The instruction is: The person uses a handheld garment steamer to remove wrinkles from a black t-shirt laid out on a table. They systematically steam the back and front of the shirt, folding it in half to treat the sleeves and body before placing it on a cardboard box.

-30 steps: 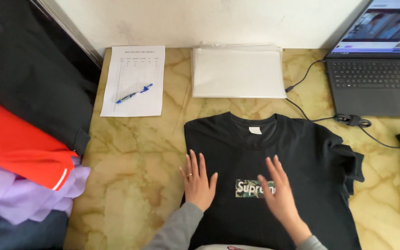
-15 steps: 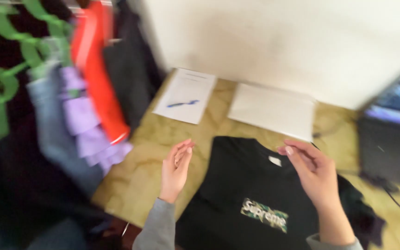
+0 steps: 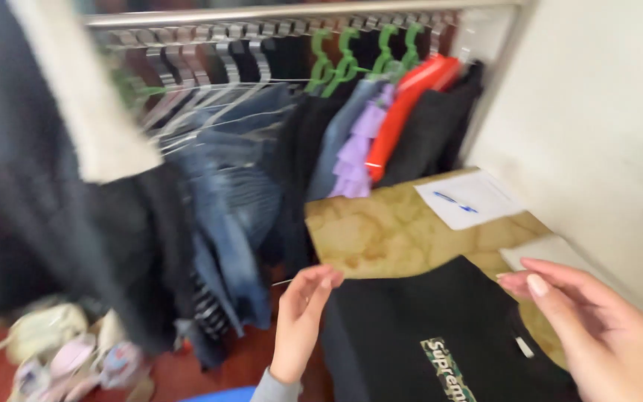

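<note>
The view has swung away from the table (image 3: 381,231) toward a rail (image 3: 277,15) full of hanging clothes (image 3: 247,186). A second ago both hands were pressing flat on the black T-shirt (image 3: 411,320); now they are lifted off it. So the smoothing has stopped and the person is looking at the rack.

The left hand (image 3: 299,320) floats just past the left edge of the T-shirt, fingers loose and open, holding nothing. The right hand (image 3: 582,320) hangs above the shirt's collar side, fingers spread, also empty.

The T-shirt lies flat on the table, front up, with a small patterned patch on the chest. Beyond the shirt is a white sheet of paper (image 3: 470,197) with a blue pen (image 3: 455,199).
</note>
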